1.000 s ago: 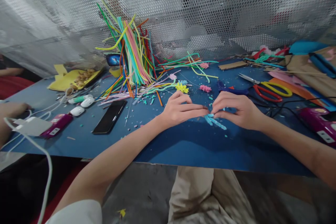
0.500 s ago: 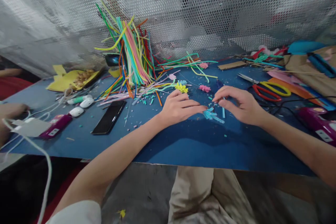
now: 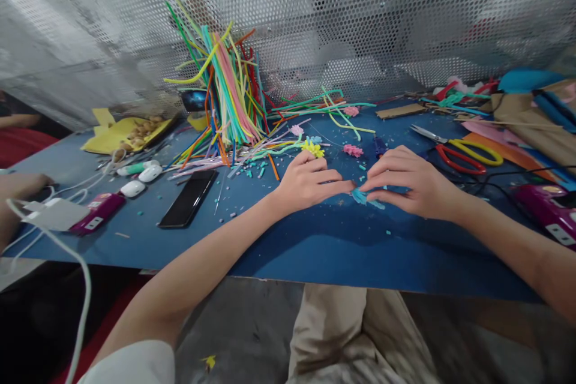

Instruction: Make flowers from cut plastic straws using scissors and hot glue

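Note:
A light-blue fuzzy pipe-cleaner piece [image 3: 360, 196] with short branching strands is low over the blue table, between my two hands. My left hand [image 3: 310, 183] has its fingertips closed on the left end of it; the thumb is mostly hidden. From the right, my right hand [image 3: 407, 185] pinches the same piece with bent fingers, covering part of it. Just behind my left hand lies a yellow pipe-cleaner flower [image 3: 312, 147]. A pink fuzzy flower [image 3: 353, 150] rests behind the gap between the hands.
A tall bundle of coloured pipe cleaners [image 3: 229, 90] stands at the back left. A phone [image 3: 188, 199] lies left of my forearm. Scissors [image 3: 463, 153] and a purple glue gun-like tool [image 3: 546, 210] are on the right. White cables [image 3: 83, 288] and a co-worker's arm [image 3: 20, 192] are at left.
My right hand has moved left and closed on the light-blue piece beside my left fingertips. My left hand stays nearly in place. The view has shifted slightly.

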Action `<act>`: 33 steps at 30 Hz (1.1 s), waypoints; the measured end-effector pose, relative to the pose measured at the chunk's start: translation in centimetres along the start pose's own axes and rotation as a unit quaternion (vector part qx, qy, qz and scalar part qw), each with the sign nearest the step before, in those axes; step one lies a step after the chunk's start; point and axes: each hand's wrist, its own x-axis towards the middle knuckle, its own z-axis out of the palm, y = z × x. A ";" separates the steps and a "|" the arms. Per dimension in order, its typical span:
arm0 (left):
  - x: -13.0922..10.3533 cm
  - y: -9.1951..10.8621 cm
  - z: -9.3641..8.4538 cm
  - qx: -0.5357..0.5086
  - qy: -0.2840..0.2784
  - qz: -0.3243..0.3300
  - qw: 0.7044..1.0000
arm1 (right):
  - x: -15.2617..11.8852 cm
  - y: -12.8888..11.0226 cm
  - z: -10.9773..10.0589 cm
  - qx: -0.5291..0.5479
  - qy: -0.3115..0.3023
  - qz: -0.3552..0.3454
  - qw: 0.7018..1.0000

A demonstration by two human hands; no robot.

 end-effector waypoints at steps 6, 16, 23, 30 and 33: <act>0.4 0.1 -0.3 0.009 0.002 0.016 1.000 | 0.0 0.2 0.0 -0.013 -0.002 -0.013 1.000; 0.5 0.5 -0.3 0.018 -0.037 0.048 0.998 | -0.1 0.1 0.6 -0.050 -0.023 -0.026 0.998; 0.4 0.3 -0.2 -0.008 -0.026 -0.014 1.000 | -0.2 -0.2 0.1 -0.026 0.047 0.018 0.998; 0.2 0.2 -0.1 -0.004 -0.035 -0.024 0.999 | -0.4 0.1 -0.1 -0.066 0.009 -0.030 0.997; 0.2 0.2 -0.1 -0.005 -0.034 -0.016 0.999 | -0.4 0.3 0.2 -0.078 0.017 -0.026 0.996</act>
